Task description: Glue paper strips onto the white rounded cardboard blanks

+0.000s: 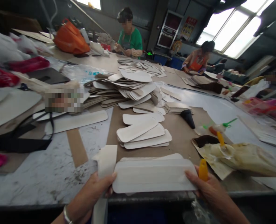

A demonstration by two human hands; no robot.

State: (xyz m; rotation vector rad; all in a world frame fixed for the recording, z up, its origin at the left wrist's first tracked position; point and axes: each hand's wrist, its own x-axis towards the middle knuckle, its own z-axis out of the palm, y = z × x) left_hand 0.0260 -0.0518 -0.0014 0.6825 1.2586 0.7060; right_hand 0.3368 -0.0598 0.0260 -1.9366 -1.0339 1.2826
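Note:
A long off-white panel with rounded corners (152, 176) is stretched level between my two hands at the table's front edge. My left hand (94, 186) pinches its left end, thumb on top; a pale strip of sheet material (107, 160) also passes through that hand, hanging below it. My right hand (206, 185) grips the right end with its thumb on top. A tool's yellow handle (203, 170) sticks up from between the right fingers; its other end is hidden. More panels lie under or just behind the held one. Beyond it is a loose stack of similar panels (142, 133).
A large heap of panels (128, 87) rises mid-table. At right are a black cone (187, 118), a green-tipped bottle (219, 128) and a glue-smeared container (250, 157) with a yellow-handled tool. Black straps (23, 144) lie left. A person in green (131, 39) works across the table.

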